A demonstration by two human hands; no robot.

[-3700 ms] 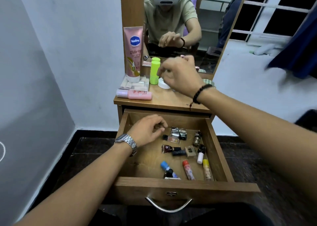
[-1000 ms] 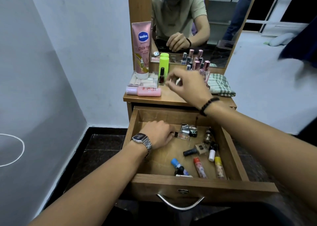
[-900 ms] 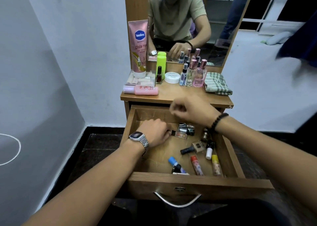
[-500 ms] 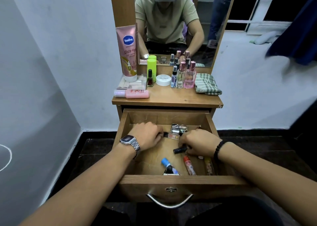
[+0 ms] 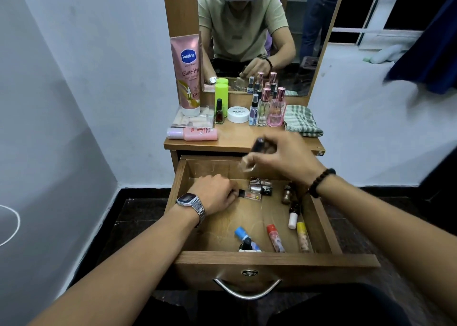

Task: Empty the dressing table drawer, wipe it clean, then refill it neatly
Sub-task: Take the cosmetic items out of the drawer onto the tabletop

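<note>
The emptying step is in hand. The right hand is raised above the back of the open drawer, its fingers grasping a small dark-capped bottle, blurred. The left hand lies inside the drawer, fingers curled about the black end of a clear little bottle. Several tubes and bottles lie loose on the drawer floor. Next, I judge, the lifted bottle needs a free spot on the bench among the things standing there.
</note>
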